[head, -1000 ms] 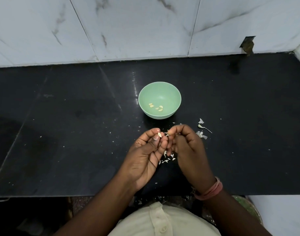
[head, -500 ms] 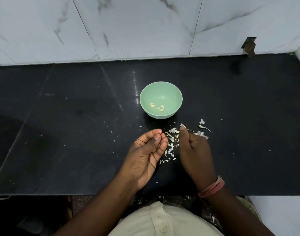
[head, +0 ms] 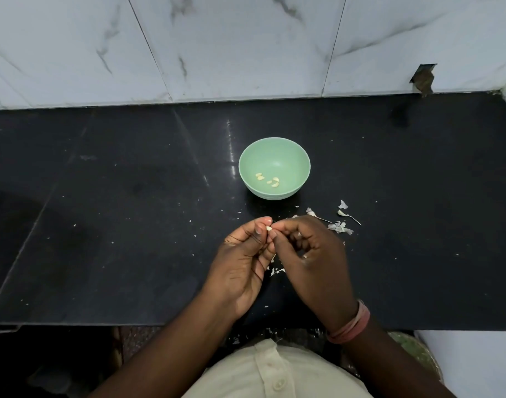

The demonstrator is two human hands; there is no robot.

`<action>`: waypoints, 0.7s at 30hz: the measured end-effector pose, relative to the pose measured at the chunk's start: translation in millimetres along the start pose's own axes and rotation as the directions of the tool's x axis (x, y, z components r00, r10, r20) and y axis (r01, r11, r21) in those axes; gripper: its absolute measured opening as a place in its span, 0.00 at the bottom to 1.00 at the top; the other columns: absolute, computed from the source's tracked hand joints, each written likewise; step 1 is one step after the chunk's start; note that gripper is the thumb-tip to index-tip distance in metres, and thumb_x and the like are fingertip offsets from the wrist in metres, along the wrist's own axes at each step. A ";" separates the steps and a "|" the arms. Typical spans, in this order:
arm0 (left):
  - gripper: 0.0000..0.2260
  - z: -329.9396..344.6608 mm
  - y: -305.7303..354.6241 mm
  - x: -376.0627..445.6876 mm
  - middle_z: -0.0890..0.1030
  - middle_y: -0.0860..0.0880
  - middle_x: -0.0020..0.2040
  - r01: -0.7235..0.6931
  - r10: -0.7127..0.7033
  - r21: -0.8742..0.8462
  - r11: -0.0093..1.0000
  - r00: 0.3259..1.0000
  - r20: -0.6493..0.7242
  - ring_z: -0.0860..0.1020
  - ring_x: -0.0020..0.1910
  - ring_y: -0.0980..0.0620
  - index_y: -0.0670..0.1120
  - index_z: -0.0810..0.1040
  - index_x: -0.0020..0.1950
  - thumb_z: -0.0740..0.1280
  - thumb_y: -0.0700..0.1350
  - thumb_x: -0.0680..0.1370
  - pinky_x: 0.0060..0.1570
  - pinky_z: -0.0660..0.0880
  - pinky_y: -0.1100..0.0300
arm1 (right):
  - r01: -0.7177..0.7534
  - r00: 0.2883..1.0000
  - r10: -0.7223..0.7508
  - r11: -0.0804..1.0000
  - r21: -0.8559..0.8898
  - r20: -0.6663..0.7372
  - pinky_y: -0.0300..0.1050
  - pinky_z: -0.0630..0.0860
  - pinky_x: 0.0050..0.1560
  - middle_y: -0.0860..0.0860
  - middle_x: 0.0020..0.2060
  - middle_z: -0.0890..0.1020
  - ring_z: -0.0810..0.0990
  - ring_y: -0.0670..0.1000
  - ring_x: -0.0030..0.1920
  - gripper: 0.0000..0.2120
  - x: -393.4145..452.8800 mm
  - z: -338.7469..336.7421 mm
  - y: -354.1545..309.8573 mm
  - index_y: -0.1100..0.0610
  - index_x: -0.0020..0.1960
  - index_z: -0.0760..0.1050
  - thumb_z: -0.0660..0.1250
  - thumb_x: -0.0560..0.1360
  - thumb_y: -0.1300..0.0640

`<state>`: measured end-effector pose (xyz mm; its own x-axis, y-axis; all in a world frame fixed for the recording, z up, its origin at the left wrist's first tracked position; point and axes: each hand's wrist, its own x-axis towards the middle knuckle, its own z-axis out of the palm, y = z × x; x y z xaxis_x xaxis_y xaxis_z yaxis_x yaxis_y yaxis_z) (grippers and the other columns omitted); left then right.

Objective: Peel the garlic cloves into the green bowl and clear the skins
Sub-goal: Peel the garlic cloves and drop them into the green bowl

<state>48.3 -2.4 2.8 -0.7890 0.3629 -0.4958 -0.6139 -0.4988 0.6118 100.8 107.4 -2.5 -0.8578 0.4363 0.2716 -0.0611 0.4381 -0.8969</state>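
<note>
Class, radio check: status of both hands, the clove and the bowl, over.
Left hand and right hand pinch one garlic clove. Green bowl holds peeled cloves. Skins litter the counter.

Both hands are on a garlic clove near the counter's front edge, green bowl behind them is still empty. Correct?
Not quite: the head view shows the green bowl already holding a few peeled cloves. The rest stands: left hand and right hand pinch a garlic clove in front of it.

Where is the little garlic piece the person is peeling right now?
In the head view, the garlic clove sits pinched between the fingertips of the left hand and the right hand, above the black counter, just in front of the green bowl.
</note>
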 end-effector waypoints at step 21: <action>0.13 -2.4 -1.7 -1.6 0.84 0.42 0.46 -0.126 0.120 0.062 0.990 0.989 0.087 0.81 0.47 0.49 0.40 0.83 0.56 0.69 0.34 0.72 0.52 0.80 0.60 | 0.040 0.999 -0.041 0.999 -0.032 -0.032 0.34 0.75 0.41 0.45 0.40 0.80 0.80 0.46 0.37 0.08 3.0 -3.4 -5.6 0.54 0.47 0.82 0.75 0.72 0.66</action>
<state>50.7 -4.0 1.1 -0.8564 0.3670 -0.3632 -0.5100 -0.4912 0.7061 100.2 109.0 4.5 -0.8380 0.4429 0.3189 -0.0787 0.4802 -0.8736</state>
